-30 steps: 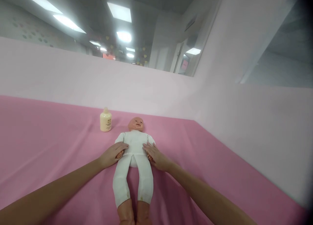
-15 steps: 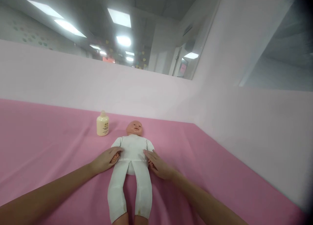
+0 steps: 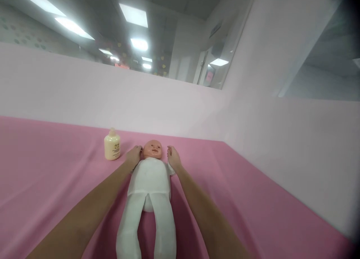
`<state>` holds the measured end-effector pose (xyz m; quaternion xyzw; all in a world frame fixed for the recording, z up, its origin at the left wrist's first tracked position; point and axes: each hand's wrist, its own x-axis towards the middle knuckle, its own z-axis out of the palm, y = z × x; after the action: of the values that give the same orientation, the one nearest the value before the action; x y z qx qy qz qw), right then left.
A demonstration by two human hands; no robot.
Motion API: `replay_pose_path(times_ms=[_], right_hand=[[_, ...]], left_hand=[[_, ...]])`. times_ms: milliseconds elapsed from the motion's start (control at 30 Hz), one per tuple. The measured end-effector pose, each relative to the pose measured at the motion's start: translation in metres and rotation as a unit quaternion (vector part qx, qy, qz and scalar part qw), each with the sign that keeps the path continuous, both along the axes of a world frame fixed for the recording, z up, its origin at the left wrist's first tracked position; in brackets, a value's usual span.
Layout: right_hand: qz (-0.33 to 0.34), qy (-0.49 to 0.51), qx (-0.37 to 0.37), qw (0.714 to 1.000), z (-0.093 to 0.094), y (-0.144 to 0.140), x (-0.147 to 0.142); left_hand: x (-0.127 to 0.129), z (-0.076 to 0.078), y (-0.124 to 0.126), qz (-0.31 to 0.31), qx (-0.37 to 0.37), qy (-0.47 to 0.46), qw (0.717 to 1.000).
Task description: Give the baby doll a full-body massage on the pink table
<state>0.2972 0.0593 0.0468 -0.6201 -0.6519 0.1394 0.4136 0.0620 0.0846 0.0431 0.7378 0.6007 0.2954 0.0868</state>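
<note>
The plastic baby doll in a soft white suit (image 3: 149, 180) lies on its back on the pink cloth desk (image 3: 50, 176), head toward the far edge, legs toward the person. The left hand (image 3: 134, 154) and right hand (image 3: 173, 157) rest at its shoulders, one each side of the head, equally near, fingers loosely curled and gripping nothing I can see. A small cream bottle (image 3: 112, 149) stands just left.

We saw both forearms bare to the frame's edge, no sleeves; left hand (image 3: 134, 154) and right hand (image 3: 173, 157) wore no gloves.
</note>
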Motion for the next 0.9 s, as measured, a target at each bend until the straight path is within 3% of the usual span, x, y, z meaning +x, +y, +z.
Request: replay_pose_path(times_ms=[167,500,767,900], right_hand=[[0.011,-0.070,-0.043,0.997,-0.009,0.019,0.001],[0.002,-0.100,-0.064,0.993,-0.022,0.022,0.000],[-0.001,-0.045,0.027,0.999,-0.011,-0.014,0.001],[0.031,0.078,0.109,0.990,-0.005,-0.050,-0.001]], left_hand=[[0.000,-0.015,0.009,-0.001,-0.028,0.068,0.997],[0.000,-0.017,0.017,0.004,-0.038,0.113,0.993],[-0.014,-0.014,-0.020,-0.009,0.007,0.056,0.998],[-0.032,-0.013,-0.053,-0.076,0.063,-0.054,0.994]])
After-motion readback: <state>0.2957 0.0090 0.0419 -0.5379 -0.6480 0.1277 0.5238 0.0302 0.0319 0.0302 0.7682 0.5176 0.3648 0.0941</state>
